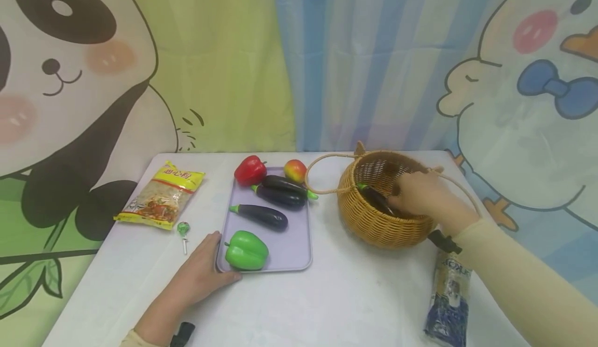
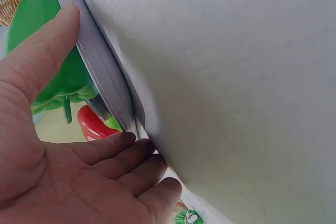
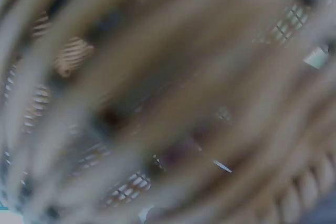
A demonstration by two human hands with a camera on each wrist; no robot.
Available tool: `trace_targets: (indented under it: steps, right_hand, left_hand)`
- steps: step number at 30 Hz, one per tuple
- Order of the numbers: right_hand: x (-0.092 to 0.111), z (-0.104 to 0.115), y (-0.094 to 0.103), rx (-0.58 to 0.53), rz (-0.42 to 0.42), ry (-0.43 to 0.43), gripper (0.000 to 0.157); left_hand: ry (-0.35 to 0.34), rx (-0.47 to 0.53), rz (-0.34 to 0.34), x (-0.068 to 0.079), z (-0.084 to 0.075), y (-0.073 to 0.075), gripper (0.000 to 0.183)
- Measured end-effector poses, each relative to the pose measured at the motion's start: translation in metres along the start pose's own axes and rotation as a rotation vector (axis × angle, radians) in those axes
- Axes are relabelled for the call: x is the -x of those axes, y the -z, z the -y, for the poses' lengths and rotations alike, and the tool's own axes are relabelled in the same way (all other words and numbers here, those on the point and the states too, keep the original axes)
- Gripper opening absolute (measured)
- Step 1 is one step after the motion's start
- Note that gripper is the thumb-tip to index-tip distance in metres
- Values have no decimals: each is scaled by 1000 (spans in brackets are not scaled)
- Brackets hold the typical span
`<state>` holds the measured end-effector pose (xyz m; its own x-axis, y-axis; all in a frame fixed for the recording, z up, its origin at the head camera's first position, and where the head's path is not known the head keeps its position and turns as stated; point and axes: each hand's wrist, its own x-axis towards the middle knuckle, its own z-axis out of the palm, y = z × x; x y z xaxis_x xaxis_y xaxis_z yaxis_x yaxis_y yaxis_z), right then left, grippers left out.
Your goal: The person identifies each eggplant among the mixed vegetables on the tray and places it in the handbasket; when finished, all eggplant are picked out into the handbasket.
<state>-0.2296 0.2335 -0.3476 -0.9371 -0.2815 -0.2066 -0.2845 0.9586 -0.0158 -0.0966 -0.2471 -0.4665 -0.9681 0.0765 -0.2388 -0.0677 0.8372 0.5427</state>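
My left hand (image 1: 198, 272) rests at the near left corner of a lilac tray (image 1: 294, 243), its thumb along the front edge and fingers by the left side. In the left wrist view the thumb touches the tray rim. On the tray lie a green bell pepper (image 1: 246, 250), a red bell pepper (image 1: 250, 170), several eggplants (image 1: 261, 216) and a red-yellow fruit (image 1: 295, 170). My right hand (image 1: 422, 194) reaches into a wicker basket (image 1: 378, 233), beside an eggplant (image 1: 375, 199) inside it. The fingertips are hidden; the right wrist view shows only blurred weave.
A yellow-topped food packet (image 1: 163, 196) lies at the table's left, with a green-wrapped lollipop (image 1: 184, 228) near it. Below the right forearm is a blue-and-clear packet (image 1: 449, 300). The basket's loop handle (image 1: 322, 157) leans out toward the tray. A printed curtain (image 1: 374, 77) hangs behind.
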Motion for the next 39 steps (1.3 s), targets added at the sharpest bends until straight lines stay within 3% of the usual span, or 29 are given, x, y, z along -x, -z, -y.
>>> trace_targets:
  steps: [8,14,20,28,34,39]
  right_hand:
    - [13,9,15,-89,-212,16,42]
    - [22,26,25,-159,-405,81,38]
    - [19,50,20,-234,-547,173,44]
    - [10,95,8,-336,-623,246,55]
    - [-4,128,-4,-375,-706,351,50]
    - [-12,151,-16,-383,-669,369,47]
  left_hand:
    - [-1,6,0,1,0,0,126]
    - [10,7,11,1,-1,0,127]
    - [3,0,7,2,-3,0,127]
    - [4,9,7,1,-1,1,126]
    - [16,14,6,0,1,-1,127]
    - [6,10,3,0,0,-2,127]
